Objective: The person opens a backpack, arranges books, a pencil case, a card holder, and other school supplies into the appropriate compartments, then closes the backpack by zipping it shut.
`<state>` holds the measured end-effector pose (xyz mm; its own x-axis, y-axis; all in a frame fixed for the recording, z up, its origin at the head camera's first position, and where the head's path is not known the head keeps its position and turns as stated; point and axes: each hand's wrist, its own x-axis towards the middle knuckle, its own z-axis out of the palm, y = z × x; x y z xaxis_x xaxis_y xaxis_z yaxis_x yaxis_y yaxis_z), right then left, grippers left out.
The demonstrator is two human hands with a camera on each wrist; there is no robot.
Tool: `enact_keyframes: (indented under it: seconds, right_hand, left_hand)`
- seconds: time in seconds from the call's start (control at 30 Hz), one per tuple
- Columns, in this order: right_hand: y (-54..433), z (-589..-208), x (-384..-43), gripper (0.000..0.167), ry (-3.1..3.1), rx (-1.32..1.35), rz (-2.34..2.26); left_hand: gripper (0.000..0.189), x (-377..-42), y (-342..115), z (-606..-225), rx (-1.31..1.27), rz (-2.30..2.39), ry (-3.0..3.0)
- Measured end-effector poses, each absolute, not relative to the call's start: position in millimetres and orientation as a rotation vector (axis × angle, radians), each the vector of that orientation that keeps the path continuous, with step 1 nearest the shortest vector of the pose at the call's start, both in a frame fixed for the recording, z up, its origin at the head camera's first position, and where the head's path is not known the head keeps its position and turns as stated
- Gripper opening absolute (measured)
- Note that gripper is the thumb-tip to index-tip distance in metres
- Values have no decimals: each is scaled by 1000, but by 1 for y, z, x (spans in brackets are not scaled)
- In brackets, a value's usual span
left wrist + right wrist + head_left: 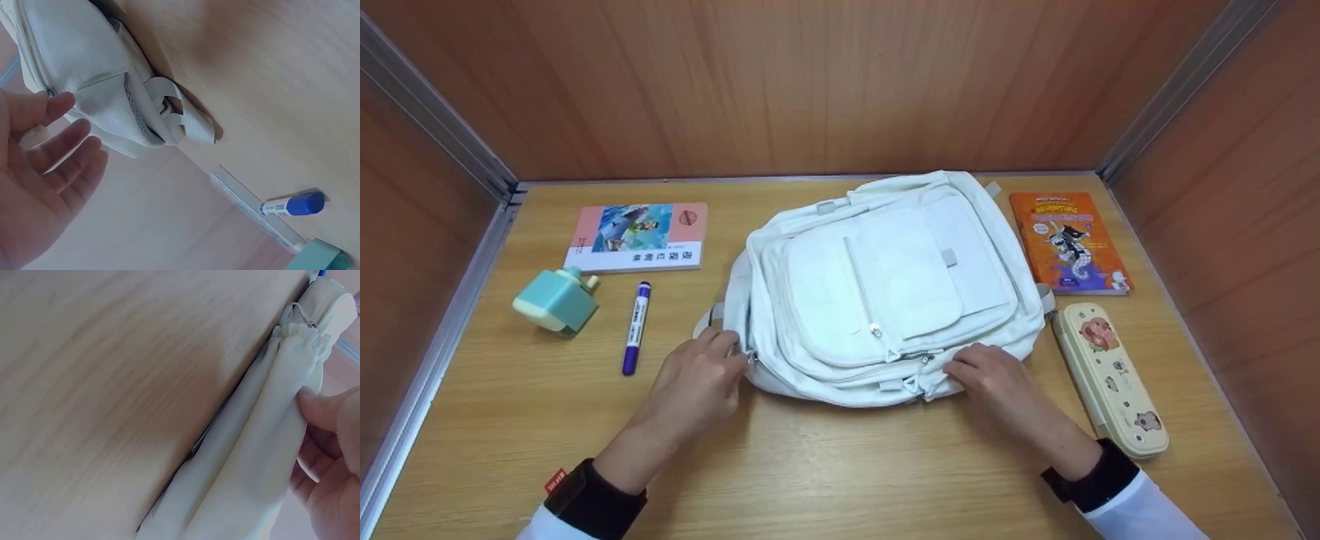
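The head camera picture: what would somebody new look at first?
Probably the big white backpack in the middle of the table, with the left hand pinching at its left end and the right hand gripping its near edge. Next might come the bright orange book at the far right. The turquoise and cream gadget on the left stands out too.

- Your left hand (pixel 34 197) pinches a zipper pull (pixel 50 90) on the pale backpack (pixel 84 62).
- You see a blue-capped marker (pixel 292 205) near a book (pixel 253 211).
- A teal object (pixel 316 257) is cut off below.
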<state>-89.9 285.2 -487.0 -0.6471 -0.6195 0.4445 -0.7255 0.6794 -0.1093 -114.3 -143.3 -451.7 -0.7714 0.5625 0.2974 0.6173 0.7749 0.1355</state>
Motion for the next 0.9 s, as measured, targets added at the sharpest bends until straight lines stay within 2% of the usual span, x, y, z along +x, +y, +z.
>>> enact_keyframes:
  seconds: [0.2, 0.6, 0.9]
  right_hand:
    - [291, -485, -98, 31, -2559, 1001, 365]
    - [302, -480, -110, 38, -2671, 847, 291]
    - [308, -477, -118, 28, -2778, 716, 313]
  left_hand:
    - [17, -103, -138, -456, -1045, -392, -2572]
    - [14, -84, -117, -456, -1171, -418, -2559]
    - [19, -73, -106, -455, -1281, -344, -2570]
